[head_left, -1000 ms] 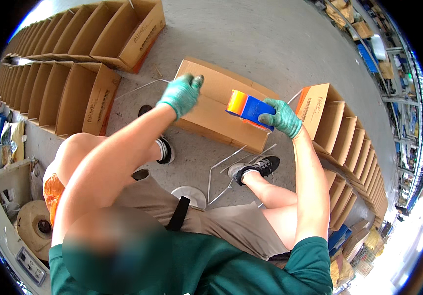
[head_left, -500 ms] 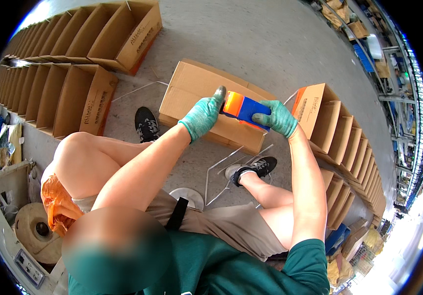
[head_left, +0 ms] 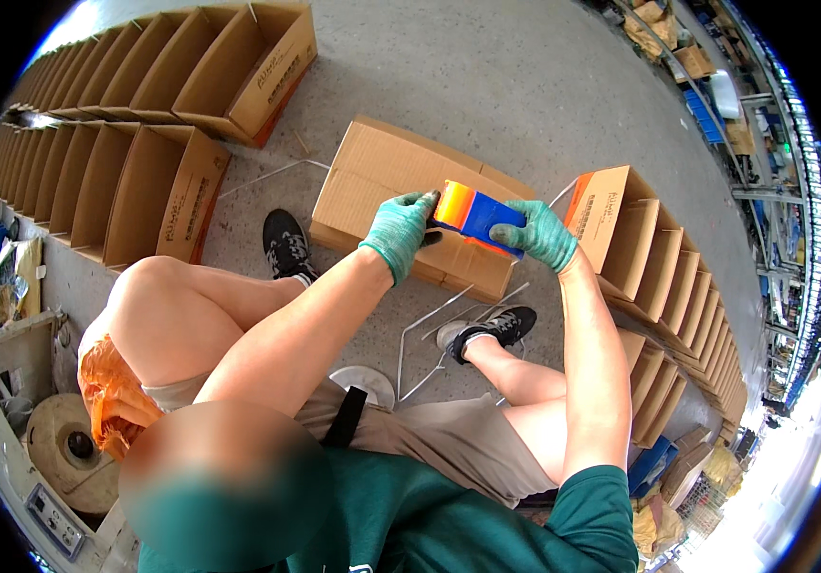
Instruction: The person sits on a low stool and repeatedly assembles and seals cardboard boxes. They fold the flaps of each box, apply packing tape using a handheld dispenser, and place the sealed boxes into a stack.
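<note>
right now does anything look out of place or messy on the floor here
Mostly tidy. Loose white strapping strips lie scattered on the concrete floor by the person's shoes. The closed cardboard box sits askew to the neat rows of open boxes. No damage shows.

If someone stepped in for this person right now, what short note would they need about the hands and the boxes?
Left hand: gloved, gripping the left end of the tape dispenser.
Right hand: gloved, holding its right end.
Both hold it in the air above the closed cardboard box on the floor by the feet.
Done: rows of open boxes stand at left and right.
Left: whether the closed box is taped cannot be told.
</note>
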### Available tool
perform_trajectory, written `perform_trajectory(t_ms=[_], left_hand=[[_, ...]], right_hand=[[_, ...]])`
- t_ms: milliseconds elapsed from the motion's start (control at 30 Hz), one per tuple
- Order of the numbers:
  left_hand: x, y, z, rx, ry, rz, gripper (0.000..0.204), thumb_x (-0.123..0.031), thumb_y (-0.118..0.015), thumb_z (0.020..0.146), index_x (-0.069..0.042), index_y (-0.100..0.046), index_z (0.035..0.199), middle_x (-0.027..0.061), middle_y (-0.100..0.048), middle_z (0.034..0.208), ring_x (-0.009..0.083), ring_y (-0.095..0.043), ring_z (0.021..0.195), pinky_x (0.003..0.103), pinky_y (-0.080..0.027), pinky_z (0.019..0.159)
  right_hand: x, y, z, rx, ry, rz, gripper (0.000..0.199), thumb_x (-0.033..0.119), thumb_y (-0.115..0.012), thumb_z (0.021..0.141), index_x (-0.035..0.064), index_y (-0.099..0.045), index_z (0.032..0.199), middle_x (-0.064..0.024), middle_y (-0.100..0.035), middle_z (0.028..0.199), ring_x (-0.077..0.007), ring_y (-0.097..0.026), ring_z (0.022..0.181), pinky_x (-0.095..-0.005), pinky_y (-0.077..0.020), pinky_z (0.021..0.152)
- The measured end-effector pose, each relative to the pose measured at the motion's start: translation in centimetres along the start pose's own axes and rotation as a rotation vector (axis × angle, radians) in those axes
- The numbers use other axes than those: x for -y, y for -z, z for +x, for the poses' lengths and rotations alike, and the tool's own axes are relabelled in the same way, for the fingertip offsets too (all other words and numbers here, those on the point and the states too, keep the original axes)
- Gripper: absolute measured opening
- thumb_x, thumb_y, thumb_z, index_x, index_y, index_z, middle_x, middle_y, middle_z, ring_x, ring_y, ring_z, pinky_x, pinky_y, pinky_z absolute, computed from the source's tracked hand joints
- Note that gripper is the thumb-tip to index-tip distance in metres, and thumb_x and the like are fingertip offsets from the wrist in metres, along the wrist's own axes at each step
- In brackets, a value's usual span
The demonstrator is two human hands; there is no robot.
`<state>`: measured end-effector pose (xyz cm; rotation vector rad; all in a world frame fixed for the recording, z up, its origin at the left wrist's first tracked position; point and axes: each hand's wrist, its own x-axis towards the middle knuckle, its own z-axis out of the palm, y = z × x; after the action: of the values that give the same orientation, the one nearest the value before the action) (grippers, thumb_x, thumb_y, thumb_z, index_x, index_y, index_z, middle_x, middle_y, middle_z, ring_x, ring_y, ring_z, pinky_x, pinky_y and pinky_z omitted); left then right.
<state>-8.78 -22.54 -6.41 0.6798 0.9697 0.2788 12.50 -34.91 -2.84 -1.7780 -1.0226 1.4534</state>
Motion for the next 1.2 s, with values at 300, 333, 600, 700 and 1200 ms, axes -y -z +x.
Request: perform_trajectory(t_ms=[300, 333, 600, 700, 1200], left_hand=[[-6.2, 11.4, 3.8, -0.552, -0.488, 0.553, 0.026, -0.022, -0.052, 0.103, 0.0, -0.057, 0.088, 0.0109, -0.057, 0.074, 0.021, -0.046, 0.068, 0.039, -0.046, 0.067], [-6.5, 12.4, 4.1, -0.52, -0.329, 0.368, 0.028, -0.022, -0.05, 0.104, 0.0, -0.058, 0.089, 0.0103, -0.057, 0.075, 0.0202, -0.047, 0.069, 0.037, -0.046, 0.068], [-6.2, 14.0, 7.0, -0.474, -0.315, 0.684, 0.028, -0.026, -0.051, 0.105, -0.001, -0.063, 0.098, 0.0064, -0.06, 0.08, 0.0165, -0.049, 0.071, 0.034, -0.046, 0.073], [-4.4, 15.9, 8.9, -0.377, -0.225, 0.719, 0.029, -0.029, -0.055, 0.103, -0.004, -0.065, 0.112, 0.0079, -0.067, 0.095, 0.0179, -0.057, 0.081, 0.033, -0.048, 0.078], [-4.5, 12.5, 7.8, -0.021, -0.521, 0.881, 0.047, -0.024, -0.039, 0.108, -0.033, -0.032, 0.154, 0.0138, -0.053, 0.143, 0.0252, -0.054, 0.123, 0.036, -0.04, 0.107]], right_hand=[[2.4, -0.7, 1.7, 0.01, -0.084, -0.25, 0.047, 0.049, -0.082, 0.077, 0.006, -0.07, 0.09, -0.0007, -0.064, 0.068, -0.0096, -0.058, 0.06, -0.0288, -0.0477, 0.056], [2.7, -1.0, 2.1, 0.01, -0.106, -0.272, 0.048, 0.05, -0.082, 0.077, 0.0056, -0.07, 0.09, -0.0012, -0.064, 0.068, -0.0102, -0.058, 0.06, -0.029, -0.0479, 0.056], [4.5, -1.9, 2.7, -0.029, -0.213, -0.354, 0.053, 0.057, -0.077, 0.078, 0.0046, -0.071, 0.088, -0.0045, -0.064, 0.068, -0.0129, -0.059, 0.061, -0.0308, -0.0486, 0.057], [4.5, -2.3, 3.0, -0.026, -0.199, -0.381, 0.055, 0.058, -0.077, 0.077, 0.0045, -0.071, 0.087, -0.0047, -0.064, 0.067, -0.0136, -0.059, 0.06, -0.0316, -0.0487, 0.057], [5.6, -1.4, 2.1, -0.015, -0.258, -0.52, 0.062, 0.067, -0.065, 0.083, 0.0055, -0.069, 0.082, -0.0089, -0.064, 0.066, -0.0152, -0.061, 0.06, -0.0336, -0.0489, 0.06]])
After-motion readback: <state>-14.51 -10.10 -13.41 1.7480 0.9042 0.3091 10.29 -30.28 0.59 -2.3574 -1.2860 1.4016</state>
